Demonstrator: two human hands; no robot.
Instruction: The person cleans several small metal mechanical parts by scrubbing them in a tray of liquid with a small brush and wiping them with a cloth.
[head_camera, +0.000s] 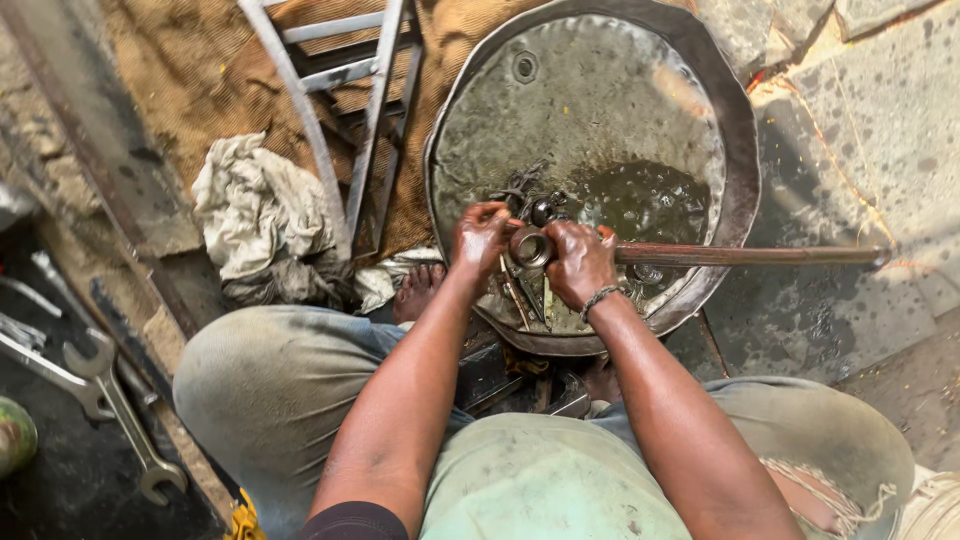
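Observation:
I squat over a big round metal pan (735, 120) that holds a pool of dark oily liquid (650, 200) and several small metal parts (525, 195). My right hand (580, 262) grips a long rusty metal shaft (750, 255) near its thick cylindrical end (531, 247); the shaft runs right across the pan's rim. My left hand (478, 238) rests on that same end, fingers curled against it. A bead bracelet sits on my right wrist.
A dirty white rag (262, 215) lies left of the pan beside a grey metal frame (350, 110) on brown sacking. Two large open-end spanners (115, 405) lie on the dark floor at lower left. Stone paving (880, 130) is at right.

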